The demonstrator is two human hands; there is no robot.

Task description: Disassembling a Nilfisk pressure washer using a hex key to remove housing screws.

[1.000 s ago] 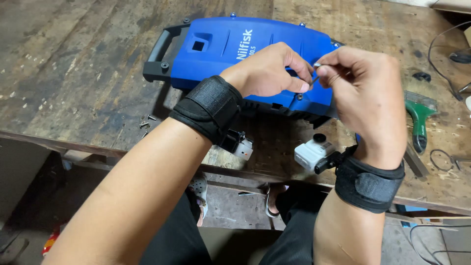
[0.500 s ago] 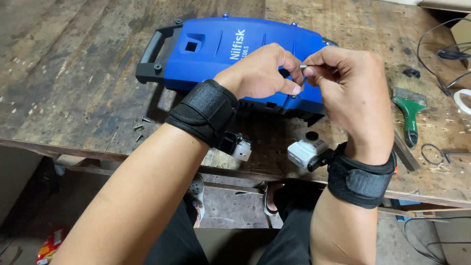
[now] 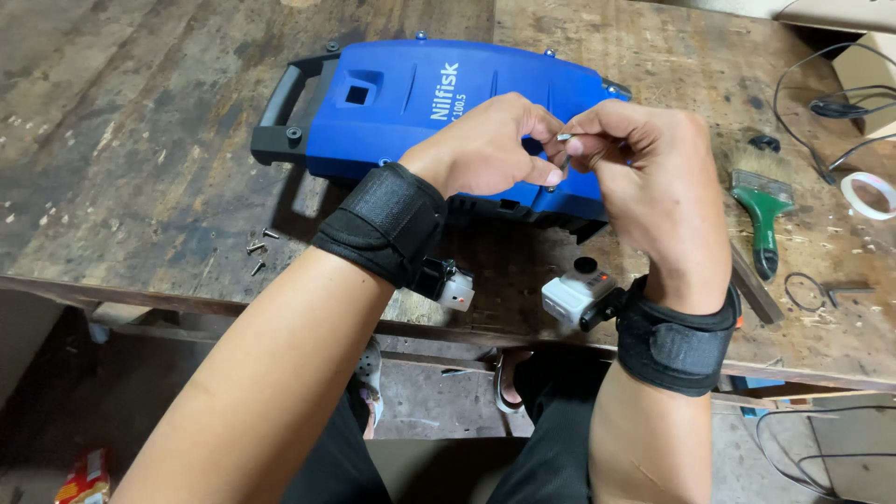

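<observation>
A blue machine housing (image 3: 411,103) with a black handle lies flat on the worn wooden workbench (image 3: 140,168). Above its right end my left hand (image 3: 490,145) and my right hand (image 3: 644,177) meet, fingertips pinched together on a small metal screw (image 3: 563,140). Which hand bears most of the grip I cannot tell. Both wrists wear black straps, each with a small camera mounted under it.
Several loose screws (image 3: 259,249) lie on the bench left of my left forearm. A green-handled brush (image 3: 763,201), a tape roll (image 3: 868,194), black cables (image 3: 831,103) and a hex key (image 3: 845,291) lie at the right. The bench edge runs below my wrists.
The view has shifted, so the housing sits further left and lower in frame. My hands stay together over its right end, still pinching the small screw.
</observation>
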